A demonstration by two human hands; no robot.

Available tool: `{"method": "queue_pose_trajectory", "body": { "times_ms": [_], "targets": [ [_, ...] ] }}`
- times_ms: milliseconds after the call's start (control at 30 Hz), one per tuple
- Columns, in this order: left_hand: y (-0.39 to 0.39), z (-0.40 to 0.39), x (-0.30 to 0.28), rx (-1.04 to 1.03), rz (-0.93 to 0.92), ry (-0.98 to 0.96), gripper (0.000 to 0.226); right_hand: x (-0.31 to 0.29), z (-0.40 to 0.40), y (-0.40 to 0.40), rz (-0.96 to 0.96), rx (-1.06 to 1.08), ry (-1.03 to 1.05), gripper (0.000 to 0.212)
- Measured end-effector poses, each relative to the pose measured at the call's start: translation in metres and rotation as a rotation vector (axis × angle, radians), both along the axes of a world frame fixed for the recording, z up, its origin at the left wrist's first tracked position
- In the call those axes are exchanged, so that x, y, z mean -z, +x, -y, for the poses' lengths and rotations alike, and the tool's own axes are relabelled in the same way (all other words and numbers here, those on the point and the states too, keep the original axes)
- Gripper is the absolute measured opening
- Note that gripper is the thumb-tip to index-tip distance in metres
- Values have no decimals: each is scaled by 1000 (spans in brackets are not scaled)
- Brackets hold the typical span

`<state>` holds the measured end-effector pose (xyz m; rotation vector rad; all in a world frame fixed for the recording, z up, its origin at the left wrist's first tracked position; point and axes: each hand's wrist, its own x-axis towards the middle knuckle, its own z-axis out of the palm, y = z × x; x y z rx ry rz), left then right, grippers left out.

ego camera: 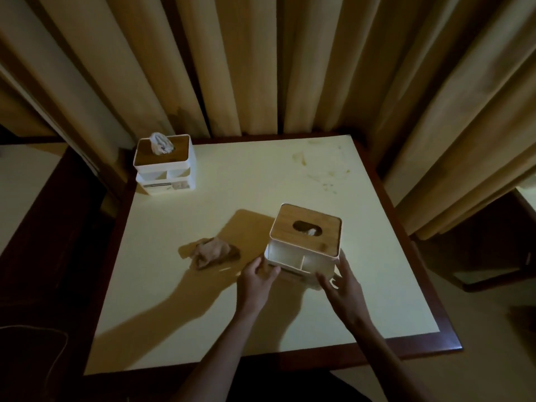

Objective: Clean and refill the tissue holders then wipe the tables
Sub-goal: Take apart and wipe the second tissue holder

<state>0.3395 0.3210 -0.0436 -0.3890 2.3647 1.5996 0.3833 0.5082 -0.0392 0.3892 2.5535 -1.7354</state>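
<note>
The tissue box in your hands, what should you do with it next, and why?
Probably set the near tissue holder down. Both hands, left and right, grip its base, and only a little tissue shows in the slot, so refilling seems due.

A single head-worn camera looks forward and steeply down from above the near edge of the table [290, 181], facing the curtain [261, 62] behind its far edge. It sits close: the wide-angle view takes in the whole tabletop, all four corners, and both forearms reaching in from the bottom of the view.
</note>
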Motion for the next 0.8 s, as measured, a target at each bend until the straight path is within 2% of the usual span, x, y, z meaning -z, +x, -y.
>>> {"method": "queue_pose_trajectory", "body": {
  "times_ms": [100,233,367,467,567,633,667,733,800],
  "targets": [
    [-5,-4,-10,-98,-45,-1,63,-19,-7,-5,16,1,67,79],
    [-23,-22,-26,-178,-161,69,79,-41,-6,-16,-61,-88,295,71],
    [-38,-38,-30,-87,-142,153,66,-49,-5,-40,-51,-139,556,60],
    [-47,-36,-28,-90,-129,229,47,-47,-11,-52,-112,-153,609,43],
    [-55,-19,-30,-135,-156,273,40,-54,-17,-55,-126,-189,609,27],
    [-63,5,-22,-226,-186,141,38,-60,-21,-60,-121,-217,630,21],
    [-67,19,-13,-260,-194,-3,38,-65,-22,-64,-99,-223,677,20],
    [-69,47,10,-296,-176,-284,36,-69,-28,-75,-51,-231,753,28],
    [-65,64,31,-294,-148,-431,29,-74,-33,-84,-107,-318,849,34]
  ]
}}
